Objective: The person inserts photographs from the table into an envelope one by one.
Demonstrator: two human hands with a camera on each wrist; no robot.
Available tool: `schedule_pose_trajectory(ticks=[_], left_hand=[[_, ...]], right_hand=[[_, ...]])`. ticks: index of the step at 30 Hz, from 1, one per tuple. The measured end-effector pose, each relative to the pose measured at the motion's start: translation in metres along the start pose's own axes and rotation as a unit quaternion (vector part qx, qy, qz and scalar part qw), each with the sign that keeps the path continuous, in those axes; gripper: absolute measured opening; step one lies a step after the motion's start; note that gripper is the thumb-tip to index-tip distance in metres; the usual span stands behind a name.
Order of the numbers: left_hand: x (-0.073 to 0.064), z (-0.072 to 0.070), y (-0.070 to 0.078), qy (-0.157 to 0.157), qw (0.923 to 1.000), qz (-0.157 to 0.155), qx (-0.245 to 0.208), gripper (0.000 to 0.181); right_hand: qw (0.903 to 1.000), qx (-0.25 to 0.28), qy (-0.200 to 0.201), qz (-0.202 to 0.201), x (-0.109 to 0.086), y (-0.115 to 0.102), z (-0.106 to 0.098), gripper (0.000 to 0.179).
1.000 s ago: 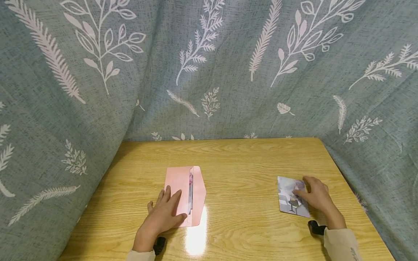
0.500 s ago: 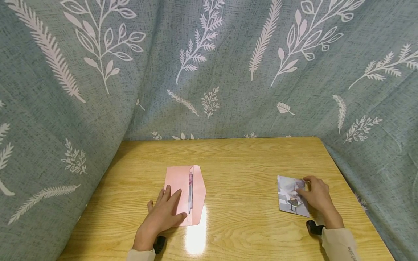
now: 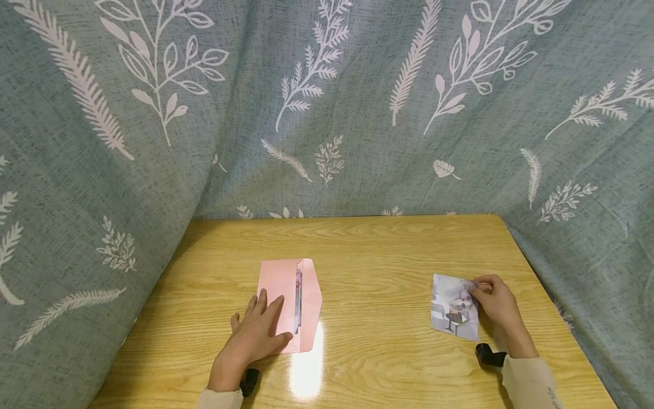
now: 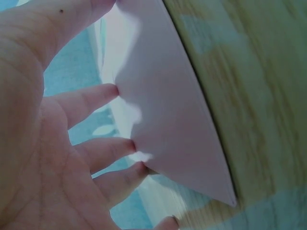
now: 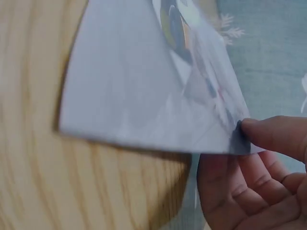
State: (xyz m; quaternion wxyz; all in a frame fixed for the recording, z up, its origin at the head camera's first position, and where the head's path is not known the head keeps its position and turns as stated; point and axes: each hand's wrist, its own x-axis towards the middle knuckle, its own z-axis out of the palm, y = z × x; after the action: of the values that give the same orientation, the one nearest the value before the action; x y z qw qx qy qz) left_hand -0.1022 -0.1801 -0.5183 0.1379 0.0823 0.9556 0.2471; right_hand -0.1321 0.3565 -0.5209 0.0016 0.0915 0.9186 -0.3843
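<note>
A pink envelope (image 3: 281,278) lies on the left of the table with its flap (image 3: 313,307) unfolded to the right. Part of a printed card (image 3: 298,304) shows in its opening. My left hand (image 3: 255,332) rests on the envelope, fingers spread and fairly straight; the left wrist view has the fingertips touching the pink paper (image 4: 172,110). On the right, my right hand (image 3: 498,304) pinches a printed card (image 3: 452,309) by its right edge, thumb on top and fingers beneath. In the right wrist view, that card (image 5: 124,86) is tilted up off the wood.
The wooden table (image 3: 378,272) has a bright glare patch (image 3: 306,369) near its front. Patterned blue-green cloth (image 3: 357,113) hangs behind the table and along both sides. A black wrist camera (image 3: 490,356) sits beside the right wrist, and another black one (image 3: 249,382) beside the left.
My right thumb has slid toward the card's right edge, and the hand now pinches it there. The card has shifted slightly left and lifted at the right. The left hand and envelope stay put.
</note>
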Motion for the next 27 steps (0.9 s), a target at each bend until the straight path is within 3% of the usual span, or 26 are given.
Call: schedule_pose_trajectory(ticks=[4,10,22,27], left_hand=[[0.000,0.000,0.000,0.000,1.0000,-0.001,-0.001,0.085],[0.000,0.000,0.000,0.002,1.0000,-0.001,0.001,0.085],[0.000,0.000,-0.001,0.003,1.0000,-0.001,-0.002,0.085],[0.000,0.000,0.000,0.002,1.0000,0.000,-0.010,0.085]], right_hand=[[0.9969,0.078,-0.007,0.006,0.001,-0.001,0.004,0.042],[0.9755,0.218,-0.020,0.021,0.003,-0.011,0.014,0.046],[0.9522,0.301,-0.033,0.042,0.013,-0.044,0.049,0.046],[0.9480,0.314,-0.038,0.038,0.018,-0.059,0.066,0.044]])
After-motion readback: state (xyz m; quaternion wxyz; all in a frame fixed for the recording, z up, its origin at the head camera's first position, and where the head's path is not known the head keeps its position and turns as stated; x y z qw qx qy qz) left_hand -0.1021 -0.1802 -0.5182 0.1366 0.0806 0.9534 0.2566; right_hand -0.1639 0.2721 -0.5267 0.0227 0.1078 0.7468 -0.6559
